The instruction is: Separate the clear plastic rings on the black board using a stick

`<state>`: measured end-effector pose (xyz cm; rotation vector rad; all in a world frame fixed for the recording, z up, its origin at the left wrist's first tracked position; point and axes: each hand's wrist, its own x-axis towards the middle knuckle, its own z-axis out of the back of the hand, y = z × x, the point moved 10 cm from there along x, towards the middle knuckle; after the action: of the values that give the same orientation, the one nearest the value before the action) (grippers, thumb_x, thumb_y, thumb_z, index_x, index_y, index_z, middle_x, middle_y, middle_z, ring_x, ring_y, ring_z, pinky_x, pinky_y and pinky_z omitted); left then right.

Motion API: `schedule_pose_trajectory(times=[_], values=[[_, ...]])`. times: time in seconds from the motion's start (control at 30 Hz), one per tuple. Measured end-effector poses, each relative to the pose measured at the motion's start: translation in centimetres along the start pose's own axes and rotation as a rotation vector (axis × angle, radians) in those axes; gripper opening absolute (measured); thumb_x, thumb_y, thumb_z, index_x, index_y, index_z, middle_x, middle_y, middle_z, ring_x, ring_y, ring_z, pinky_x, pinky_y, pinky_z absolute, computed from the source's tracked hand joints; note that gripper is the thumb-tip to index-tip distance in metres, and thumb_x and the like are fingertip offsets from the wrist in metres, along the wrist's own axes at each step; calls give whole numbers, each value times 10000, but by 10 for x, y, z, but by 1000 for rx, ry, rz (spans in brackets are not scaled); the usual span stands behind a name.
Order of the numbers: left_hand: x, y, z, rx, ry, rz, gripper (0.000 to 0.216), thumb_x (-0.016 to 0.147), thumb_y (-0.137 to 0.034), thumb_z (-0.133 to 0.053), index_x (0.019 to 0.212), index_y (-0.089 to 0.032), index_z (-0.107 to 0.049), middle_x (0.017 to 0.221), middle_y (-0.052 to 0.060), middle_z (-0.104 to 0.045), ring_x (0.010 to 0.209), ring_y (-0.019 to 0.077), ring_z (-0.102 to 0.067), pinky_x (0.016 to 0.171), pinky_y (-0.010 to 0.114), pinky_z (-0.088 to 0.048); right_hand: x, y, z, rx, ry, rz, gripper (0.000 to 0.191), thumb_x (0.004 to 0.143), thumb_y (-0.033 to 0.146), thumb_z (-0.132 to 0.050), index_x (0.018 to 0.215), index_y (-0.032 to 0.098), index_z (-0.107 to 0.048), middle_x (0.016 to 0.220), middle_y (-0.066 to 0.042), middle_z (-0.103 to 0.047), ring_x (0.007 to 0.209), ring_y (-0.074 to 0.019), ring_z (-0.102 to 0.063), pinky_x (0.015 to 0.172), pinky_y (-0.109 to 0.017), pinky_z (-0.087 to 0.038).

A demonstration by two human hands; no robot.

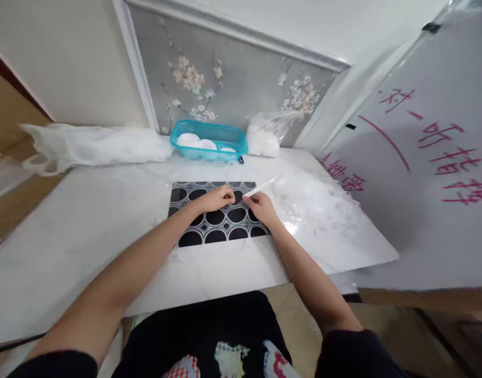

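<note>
My left hand (218,198) and my right hand (262,207) are close together over a black tray with round holes (215,231) on the white table (87,226). The fingers of both are pinched. My right hand holds the end of a thin clear plastic sleeve (264,185) that slants up to the right. My left hand pinches near the sleeve's other end, and what is between its fingers is too small to make out.
A heap of clear plastic bags (323,207) lies right of the tray. At the back stand a turquoise basket (209,140) with white round pieces, a plastic bag of white items (264,137) and a long white bag (95,146). A whiteboard with red writing (421,157) leans at right.
</note>
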<state>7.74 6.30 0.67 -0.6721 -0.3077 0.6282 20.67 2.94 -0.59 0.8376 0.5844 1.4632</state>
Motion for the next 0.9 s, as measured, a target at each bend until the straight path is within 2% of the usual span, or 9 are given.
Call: schedule_pose_trajectory(times=[0.4, 0.9], values=[[-2, -4, -8, 55, -4, -4, 108, 880, -166, -532, 812, -168, -616, 992, 47, -575, 855, 167, -581, 860, 305, -482, -1, -1, 2, 47, -29, -32, 282, 825, 445, -604, 711, 190, -639, 720, -68, -711, 713, -225, -633, 704, -341, -466], [0, -3, -8, 109, -10, -5, 128, 877, -174, -530, 820, -160, -643, 977, 57, -607, 840, 172, -602, 827, 302, -493, -2, -1, 2, 52, -23, -61, 273, 822, 421, -617, 691, 183, -640, 732, -68, -713, 735, -223, -650, 715, -339, -472]])
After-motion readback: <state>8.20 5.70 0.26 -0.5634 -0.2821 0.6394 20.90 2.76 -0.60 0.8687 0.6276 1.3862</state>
